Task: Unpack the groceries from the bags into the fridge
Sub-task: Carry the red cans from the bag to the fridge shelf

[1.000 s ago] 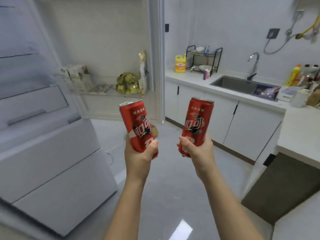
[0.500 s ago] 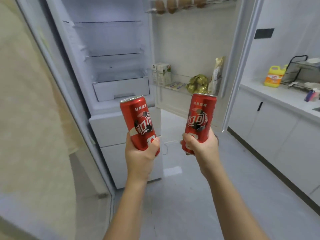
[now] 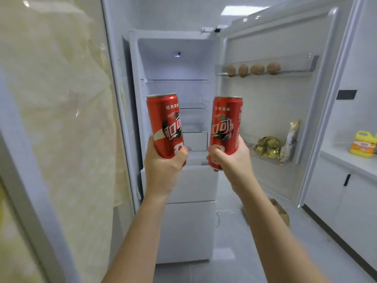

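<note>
Fingers [image 3: 215, 153] clamped: left hand [image 3: 163, 170] on 1 can [image 3: 165, 123], right hand [image 3: 232, 160] on the other can [image 3: 225, 123] (both near upright). Stand them deep on a fridge [image 3: 177, 45] shelf [image 3: 177, 80].

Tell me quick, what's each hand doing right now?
Left hand: grips a tall red metal drink can near its base.
Right hand: grips a second tall red metal drink can near its base.

Head cam, one view only, facing fwd into the open fridge [image 3: 177, 64].
Worn high, tilted a bit down, wide-angle (straight edges bow); fridge door [image 3: 265, 103] right, counter [image 3: 346, 158] far right.
</note>
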{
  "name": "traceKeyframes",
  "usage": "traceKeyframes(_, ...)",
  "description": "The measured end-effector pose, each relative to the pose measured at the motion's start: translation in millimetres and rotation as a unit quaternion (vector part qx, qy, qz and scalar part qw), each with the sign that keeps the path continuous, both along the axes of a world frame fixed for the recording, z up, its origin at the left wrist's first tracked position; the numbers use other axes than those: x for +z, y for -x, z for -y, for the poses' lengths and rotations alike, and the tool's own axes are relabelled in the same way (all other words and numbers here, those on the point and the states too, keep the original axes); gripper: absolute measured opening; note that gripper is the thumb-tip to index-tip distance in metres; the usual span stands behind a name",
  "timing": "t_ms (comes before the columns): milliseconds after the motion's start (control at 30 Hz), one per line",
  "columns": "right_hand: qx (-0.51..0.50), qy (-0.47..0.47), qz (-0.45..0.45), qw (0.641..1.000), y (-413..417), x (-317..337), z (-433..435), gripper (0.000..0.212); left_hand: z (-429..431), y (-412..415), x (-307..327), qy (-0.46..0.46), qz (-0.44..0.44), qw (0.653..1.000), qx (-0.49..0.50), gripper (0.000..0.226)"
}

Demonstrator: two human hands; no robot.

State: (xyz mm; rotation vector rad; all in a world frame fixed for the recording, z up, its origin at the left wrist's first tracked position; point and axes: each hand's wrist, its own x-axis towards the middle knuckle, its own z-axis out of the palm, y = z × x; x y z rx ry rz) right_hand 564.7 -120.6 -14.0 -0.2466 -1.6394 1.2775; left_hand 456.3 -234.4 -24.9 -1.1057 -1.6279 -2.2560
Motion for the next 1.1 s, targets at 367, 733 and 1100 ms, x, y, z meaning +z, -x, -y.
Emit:
traceKeyframes(367,0.002,-0.018,0.007,1.000,29,27,6,0.038,9,21,34,-0.016,-0.019,0.999,0.033,0.049)
traceKeyframes(733,0.002,-0.029,0.021,0.999,29,39,-9,0.054,-3,23,36,-0.005,-0.023,0.999,0.048,0.048)
traceKeyframes(1100,0.017,-0.045,-0.002,0.999,31,49,-38,0.037,-29,30,41,0.000,-0.022,0.998,0.061,0.046)
